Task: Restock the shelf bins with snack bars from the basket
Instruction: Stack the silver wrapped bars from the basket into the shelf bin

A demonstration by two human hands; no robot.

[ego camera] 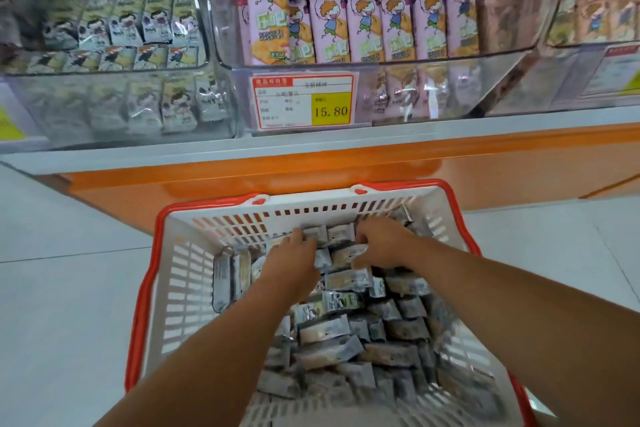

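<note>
A white basket (194,288) with a red rim stands on the floor below the shelf, holding several grey-wrapped snack bars (346,333). Both my hands are down inside it at the far end. My left hand (294,267) lies over a cluster of bars with its fingers curled around some. My right hand (384,241) grips bars beside it, fingers bent down into the pile. Above, a clear shelf bin (114,104) on the left holds matching grey bars. The middle bin (346,28) holds pink-wrapped bars.
An orange shelf base (311,166) with a white ledge runs between basket and bins. A price tag reading 15.80 (304,102) hangs on the middle bin's front. A further bin (595,10) sits at the right. Pale tiled floor (62,270) surrounds the basket.
</note>
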